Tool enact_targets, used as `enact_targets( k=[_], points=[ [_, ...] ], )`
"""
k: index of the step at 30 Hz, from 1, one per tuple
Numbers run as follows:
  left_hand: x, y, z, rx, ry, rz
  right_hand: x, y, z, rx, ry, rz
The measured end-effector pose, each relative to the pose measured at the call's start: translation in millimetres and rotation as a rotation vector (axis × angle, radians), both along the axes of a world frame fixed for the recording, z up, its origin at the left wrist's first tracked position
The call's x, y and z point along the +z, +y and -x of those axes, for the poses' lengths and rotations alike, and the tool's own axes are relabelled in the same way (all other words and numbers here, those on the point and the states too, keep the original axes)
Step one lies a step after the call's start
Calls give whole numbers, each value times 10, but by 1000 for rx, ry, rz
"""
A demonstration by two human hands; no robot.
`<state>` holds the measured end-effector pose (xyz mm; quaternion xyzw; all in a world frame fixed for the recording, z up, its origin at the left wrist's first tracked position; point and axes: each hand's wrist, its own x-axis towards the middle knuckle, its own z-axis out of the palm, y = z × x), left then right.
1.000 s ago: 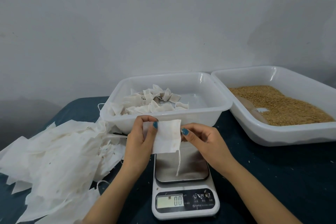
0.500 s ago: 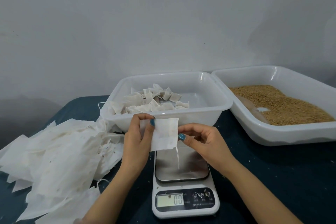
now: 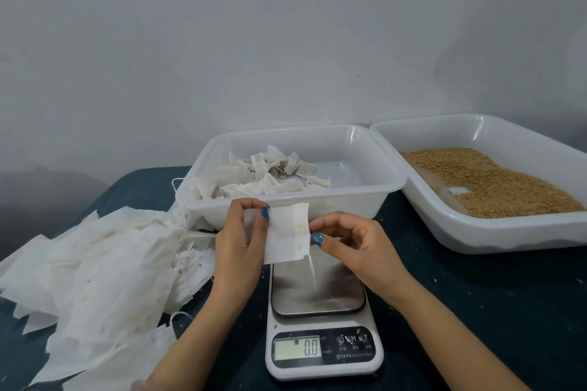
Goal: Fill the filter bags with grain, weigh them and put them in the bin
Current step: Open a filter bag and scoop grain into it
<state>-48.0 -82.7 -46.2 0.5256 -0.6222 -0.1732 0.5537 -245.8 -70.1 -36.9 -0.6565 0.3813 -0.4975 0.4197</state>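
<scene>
I hold a flat white filter bag [image 3: 287, 233] upright above the scale [image 3: 320, 320], which reads 0.0. My left hand [image 3: 238, 251] pinches the bag's left edge between thumb and fingers. My right hand [image 3: 352, 247] pinches its right edge, and a thin string hangs from the bag's lower right corner over the steel pan. Behind the bag stands a white bin [image 3: 374, 197] with several filled bags [image 3: 263, 178] in its left half. A second white bin [image 3: 508, 232] at the right holds brown grain [image 3: 495, 181].
A loose heap of empty filter bags [image 3: 95, 273] covers the dark blue tabletop [image 3: 492, 311] at the left. A clear plastic scoop [image 3: 444, 190] lies half buried in the grain. A grey wall rises right behind both bins.
Both hands have shifted the bag slightly up and to the left, and the bag now looks narrower between them. The scale reading stays at 0.0.
</scene>
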Motion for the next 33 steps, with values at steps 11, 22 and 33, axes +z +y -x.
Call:
enact_targets(
  k=[11, 22, 33],
  points=[
    [-18, -2, -2, 6, 0, 24, 0, -2, -7, 2, 11, -10],
    [-14, 9, 2, 5, -16, 47, 10, 9, -6, 35, 18, -14],
    [65, 94, 28, -17, -134, 117, -15, -5, -33, -21, 11, 25]
  ],
)
